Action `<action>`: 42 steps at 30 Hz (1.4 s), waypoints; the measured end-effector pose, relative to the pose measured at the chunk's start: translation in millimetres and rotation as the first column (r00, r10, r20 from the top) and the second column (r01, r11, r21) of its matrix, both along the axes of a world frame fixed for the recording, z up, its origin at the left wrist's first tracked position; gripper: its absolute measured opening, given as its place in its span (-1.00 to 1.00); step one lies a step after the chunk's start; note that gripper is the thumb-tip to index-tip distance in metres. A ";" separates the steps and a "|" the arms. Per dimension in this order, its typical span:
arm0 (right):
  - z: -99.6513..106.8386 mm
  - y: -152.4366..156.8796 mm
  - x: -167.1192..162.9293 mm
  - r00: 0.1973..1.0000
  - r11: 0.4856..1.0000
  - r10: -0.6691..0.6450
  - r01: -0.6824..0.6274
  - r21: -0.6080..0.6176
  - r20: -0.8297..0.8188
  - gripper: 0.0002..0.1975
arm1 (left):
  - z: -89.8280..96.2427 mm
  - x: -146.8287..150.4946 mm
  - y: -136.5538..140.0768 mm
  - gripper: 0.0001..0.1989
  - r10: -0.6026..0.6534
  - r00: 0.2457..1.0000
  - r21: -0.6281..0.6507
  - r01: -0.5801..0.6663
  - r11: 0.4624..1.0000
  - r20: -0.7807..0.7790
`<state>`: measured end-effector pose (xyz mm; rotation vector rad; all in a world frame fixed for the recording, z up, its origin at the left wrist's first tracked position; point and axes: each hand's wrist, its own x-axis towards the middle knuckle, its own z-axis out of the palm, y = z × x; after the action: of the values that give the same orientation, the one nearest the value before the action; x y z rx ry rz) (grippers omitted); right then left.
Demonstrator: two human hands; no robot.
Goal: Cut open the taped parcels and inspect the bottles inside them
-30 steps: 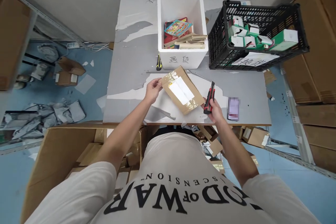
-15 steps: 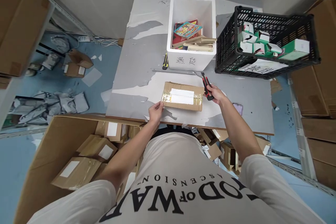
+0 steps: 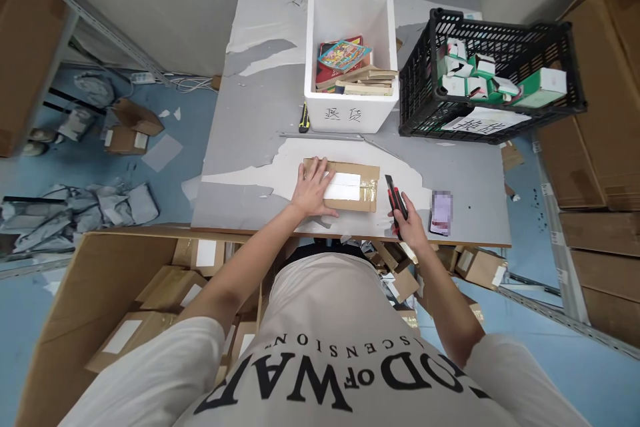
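A taped cardboard box (image 3: 369, 195) with a white label lies flat on the table near its front edge. My left hand (image 3: 313, 192) rests on the left end of the box, fingers spread and pressing on its top. In my right hand (image 3: 410, 223) is a red and black box cutter (image 3: 397, 203), gripped by the handle. Its tip points away from me, and it is held just right of the box, apart from it. To the right of that hand lies a phone (image 3: 441, 212) with a lit, blurred screen.
Behind the box stand a white foam bin (image 3: 350, 112) of books and a black crate (image 3: 415, 97) of green and white cartons. A yellow and black cutter (image 3: 304, 119) lies by the bin. A large carton (image 3: 65, 320) full of parcels is at my left, below the table (image 3: 230, 207).
My left hand has moved from the box's left edge onto its top and spread out. My right hand has drawn the box cutter back towards me, away from the box's right end.
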<state>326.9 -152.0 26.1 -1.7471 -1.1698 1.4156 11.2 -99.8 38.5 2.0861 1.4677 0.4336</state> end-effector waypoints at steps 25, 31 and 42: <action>52.0 -0.8 -1.3 0.947 0.948 0.292 -0.268 -0.174 0.136 -0.34 | 2.0 9.7 5.7 0.12 -0.043 0.912 -0.034 0.032 0.999 -0.407; 64.5 3.4 10.8 0.918 0.908 0.372 -0.329 -0.259 0.138 -0.36 | -0.2 8.7 4.9 0.12 -0.044 0.922 -0.029 0.036 0.999 -0.386; 57.0 -30.5 20.2 0.919 0.873 0.395 -0.377 -0.310 -0.004 -0.29 | -2.3 8.2 7.1 0.14 -0.039 0.918 -0.026 0.032 0.999 -0.394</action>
<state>347.1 -182.5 83.1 -1.8376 -1.4581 1.8778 19.4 -92.7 36.2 2.2727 1.6403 -0.0238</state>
